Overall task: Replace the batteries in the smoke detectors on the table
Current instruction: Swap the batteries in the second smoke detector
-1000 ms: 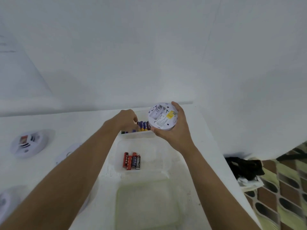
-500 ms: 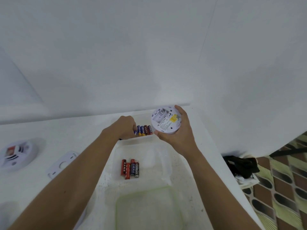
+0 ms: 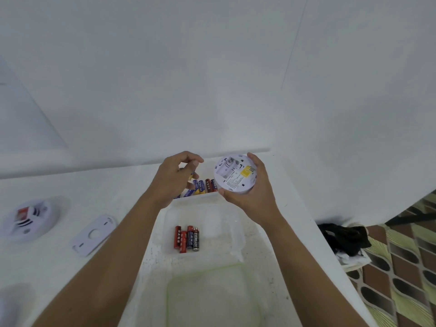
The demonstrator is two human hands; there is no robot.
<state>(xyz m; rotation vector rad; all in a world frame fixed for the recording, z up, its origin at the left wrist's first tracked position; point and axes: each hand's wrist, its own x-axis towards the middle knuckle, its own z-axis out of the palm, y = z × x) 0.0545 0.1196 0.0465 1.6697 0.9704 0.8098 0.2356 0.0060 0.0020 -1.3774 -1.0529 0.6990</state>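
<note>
My right hand [image 3: 256, 197] grips a round white smoke detector [image 3: 236, 174], back side up, showing its yellow label and open battery bay. To its left, my left hand [image 3: 174, 178] hovers over the far clear tub [image 3: 207, 197] and pinches a blue-and-yellow battery [image 3: 190, 176] in its fingertips. More batteries [image 3: 204, 185] lie in that tub. In the nearer clear tub [image 3: 236, 234] lie several red and dark batteries [image 3: 187, 238]. A second smoke detector [image 3: 29, 218] rests at the table's left.
A white mounting plate [image 3: 94, 234] lies beside the left detector. A clear lid with a green rim [image 3: 168, 296] sits near the front edge. The table's right edge runs past a black bundle [image 3: 344, 237] on patterned floor. A wall closes the back.
My left hand has come up out of the far tub with a battery pinched in its fingers. The view has shifted slightly; the right hand keeps the detector in place.
</note>
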